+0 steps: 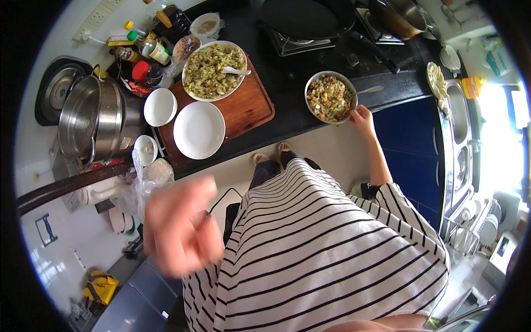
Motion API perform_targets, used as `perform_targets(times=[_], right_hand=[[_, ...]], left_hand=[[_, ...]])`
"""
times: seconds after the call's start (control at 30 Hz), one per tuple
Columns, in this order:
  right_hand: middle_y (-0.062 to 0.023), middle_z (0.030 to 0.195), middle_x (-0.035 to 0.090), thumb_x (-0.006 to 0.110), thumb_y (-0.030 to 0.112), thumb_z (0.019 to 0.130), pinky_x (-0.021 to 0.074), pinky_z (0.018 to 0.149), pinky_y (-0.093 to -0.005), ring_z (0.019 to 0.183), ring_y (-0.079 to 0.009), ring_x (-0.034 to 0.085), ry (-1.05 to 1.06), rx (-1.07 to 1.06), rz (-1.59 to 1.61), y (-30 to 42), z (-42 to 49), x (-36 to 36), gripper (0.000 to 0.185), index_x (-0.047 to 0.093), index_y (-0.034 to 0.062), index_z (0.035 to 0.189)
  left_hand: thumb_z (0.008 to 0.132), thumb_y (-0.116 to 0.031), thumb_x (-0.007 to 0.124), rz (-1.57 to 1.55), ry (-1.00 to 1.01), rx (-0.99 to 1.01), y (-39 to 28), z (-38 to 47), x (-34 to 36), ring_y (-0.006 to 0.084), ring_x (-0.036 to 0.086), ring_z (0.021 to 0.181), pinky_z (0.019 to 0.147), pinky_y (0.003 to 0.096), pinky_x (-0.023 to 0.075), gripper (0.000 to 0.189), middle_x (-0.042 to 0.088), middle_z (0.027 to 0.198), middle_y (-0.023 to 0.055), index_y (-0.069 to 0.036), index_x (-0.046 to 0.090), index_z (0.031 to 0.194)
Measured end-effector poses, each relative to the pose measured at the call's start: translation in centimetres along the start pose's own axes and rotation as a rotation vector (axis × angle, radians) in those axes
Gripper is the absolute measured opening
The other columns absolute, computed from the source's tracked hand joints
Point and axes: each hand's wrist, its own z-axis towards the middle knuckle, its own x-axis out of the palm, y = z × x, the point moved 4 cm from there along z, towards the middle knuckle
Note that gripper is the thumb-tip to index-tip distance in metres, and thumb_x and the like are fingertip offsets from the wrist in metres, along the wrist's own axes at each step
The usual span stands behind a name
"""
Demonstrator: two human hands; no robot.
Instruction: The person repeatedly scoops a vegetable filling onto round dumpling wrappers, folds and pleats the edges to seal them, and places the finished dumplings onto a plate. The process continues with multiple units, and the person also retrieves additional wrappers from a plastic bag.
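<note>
My right hand grips the rim of a metal bowl at the counter's front edge. The bowl holds a chopped filling with red and green bits, and a spoon leans out over its right side. My left hand, blurred and close to the camera, is raised with bent fingers; whether something is in it cannot be told. A large white bowl of green chopped filling with a white spoon stands on a wooden cutting board. An empty white bowl overlaps the board's front left.
A black frying pan sits on the stove, its handle pointing front right. Stacked steel steamer pots, small white bowls and seasoning bottles crowd the left. A plate of dumplings stands beside the sink at right.
</note>
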Motion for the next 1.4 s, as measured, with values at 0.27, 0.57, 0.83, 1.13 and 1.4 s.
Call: perform_targets(times=[0.27,0.57,0.83,1.13,1.4], right_hand=[[-0.0008,0.073,0.059,0.058,0.01,0.091,0.0532,0.057,-0.0239,0.064,-0.009,0.06,0.191,-0.04,0.066,1.8,-2.1,7.3,0.013,0.053,0.0044,0.08],[-0.001,0.079,0.063,0.059,0.02,0.095,0.0535,0.064,-0.0244,0.069,-0.0097,0.063,0.361,0.08,0.07,3.1,-1.6,8.2,0.015,0.06,0.006,0.09],[-0.0055,0.073,0.066,0.056,0.029,0.099,0.0458,0.051,-0.0207,0.054,-0.008,0.058,0.217,-0.164,-0.268,8.3,-3.0,5.0,0.031,0.062,0.0006,0.088],[-0.0077,0.082,0.068,0.056,0.007,0.096,0.0516,0.064,-0.0247,0.071,-0.0112,0.063,0.637,-0.403,-0.18,21.9,-12.2,23.5,0.013,0.064,-0.0038,0.095],[-0.01,0.085,0.066,0.071,0.023,0.083,0.0523,0.061,-0.0373,0.067,-0.0276,0.065,0.879,-0.955,-0.31,22.3,-23.0,51.7,0.023,0.064,0.0036,0.094]], left_hand=[[0.094,0.004,0.047,0.362,-0.106,0.244,-9.9,4.0,0.1,0.0189,0.058,0.068,0.049,0.0214,0.046,0.039,0.054,0.096,0.0148,0.0,0.036,0.131],[0.094,-0.014,0.054,0.381,-0.5,0.202,-6.2,-2.3,-2.5,0.0156,0.056,0.061,0.053,0.0259,0.045,0.023,0.061,0.086,0.0144,0.004,0.053,0.109],[0.091,-0.009,0.062,0.776,-0.613,-0.946,10.5,-15.1,-8.2,0.0194,0.066,0.073,0.067,0.0313,0.0511,0.015,0.067,0.088,0.0102,-0.003,0.064,0.104],[0.081,-0.003,0.066,0.653,-0.17,-1.013,21.3,-29.0,-9.3,0.0291,0.062,0.084,0.075,0.0382,0.0497,0.025,0.063,0.104,0.0128,-0.005,0.06,0.105],[0.08,0.001,0.066,0.079,-0.031,-0.883,25.5,-28.4,-8.7,0.0247,0.062,0.073,0.062,0.0338,0.0489,0.011,0.063,0.095,0.0084,-0.001,0.058,0.087]])
